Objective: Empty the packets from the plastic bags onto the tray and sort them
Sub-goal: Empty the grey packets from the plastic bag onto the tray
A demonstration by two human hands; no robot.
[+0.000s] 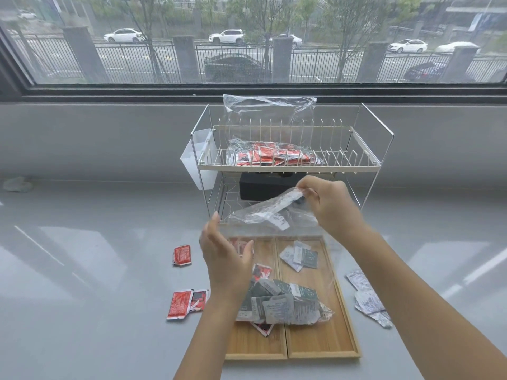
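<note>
A two-part wooden tray point(323, 346) lies on the grey counter in front of me. My right hand point(326, 204) pinches the top of a clear plastic bag point(263, 215) and holds it above the tray. The bag hangs down to a heap of grey-green packets point(282, 304) resting on the tray, partly still inside the film. My left hand point(222, 256) is open beside the bag's left edge, fingers apart, holding nothing. Red and black packets point(260, 272) peek out under the heap. A few pale packets point(300, 255) lie in the tray's right half.
A wire dish rack point(288, 167) stands behind the tray, with another bag of red packets point(271, 154) on its upper shelf and an empty clear bag point(269, 105) behind. Red packets point(182, 255) point(181, 304) lie left of the tray, silver ones point(367, 297) to its right.
</note>
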